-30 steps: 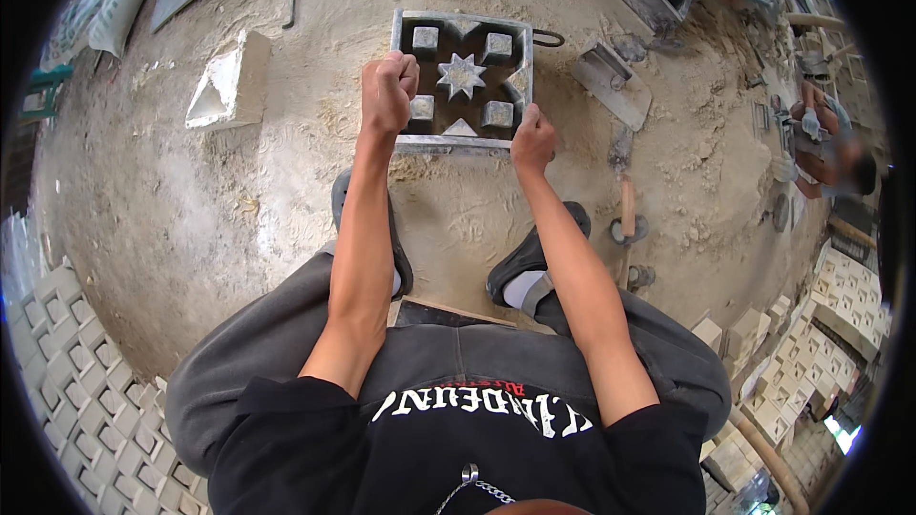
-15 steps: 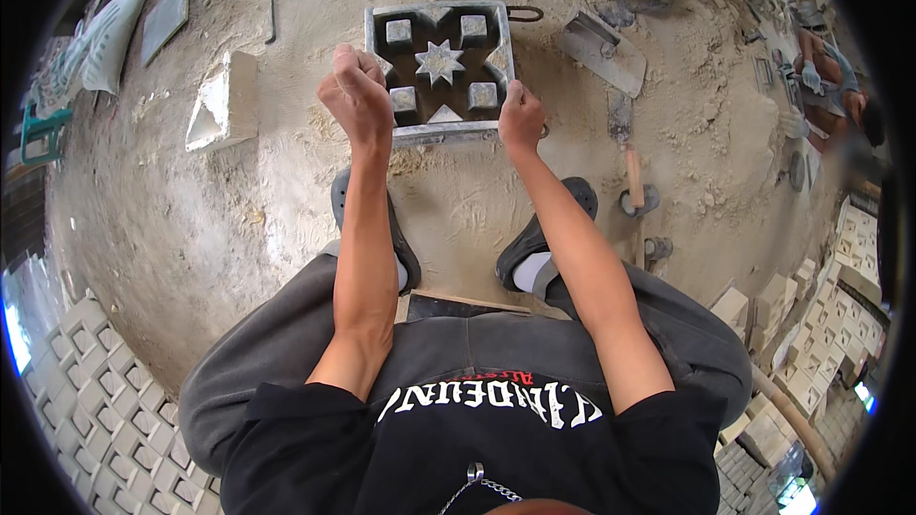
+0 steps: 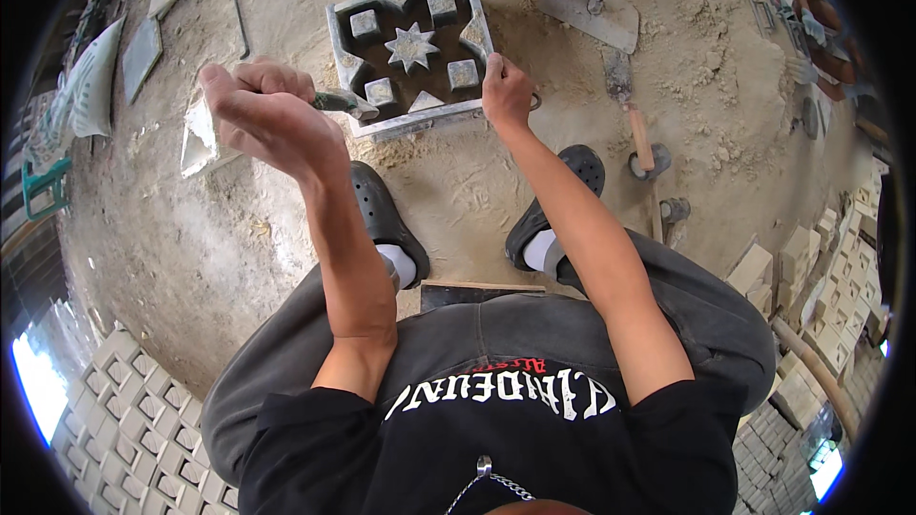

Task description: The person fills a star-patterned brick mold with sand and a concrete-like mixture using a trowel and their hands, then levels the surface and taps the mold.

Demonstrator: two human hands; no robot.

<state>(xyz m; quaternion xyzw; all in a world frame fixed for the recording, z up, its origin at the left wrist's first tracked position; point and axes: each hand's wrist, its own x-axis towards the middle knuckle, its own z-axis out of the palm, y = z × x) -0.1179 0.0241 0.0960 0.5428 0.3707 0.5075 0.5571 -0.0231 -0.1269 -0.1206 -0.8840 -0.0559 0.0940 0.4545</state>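
1. One square metal mould [image 3: 412, 50] on sandy ground [image 3: 191, 229]: four cube inserts, one star.
2. Right hand [image 3: 506, 91] clamped on mould's near right edge.
3. Left hand [image 3: 267, 114] fisted around one small tool [image 3: 339, 102].
4. Two trowels [image 3: 611, 48] lying right.

1. A trowel [image 3: 625, 100] with a wooden handle lies on the sandy floor [image 3: 191, 229], right of the shoes.
2. A flat metal scoop [image 3: 590, 8] lies near the top.
3. Stacked patterned blocks [image 3: 114, 420] fill the lower left.
4. More blocks [image 3: 821, 277] are piled at right.
5. A white sack [image 3: 91, 86] lies at left.
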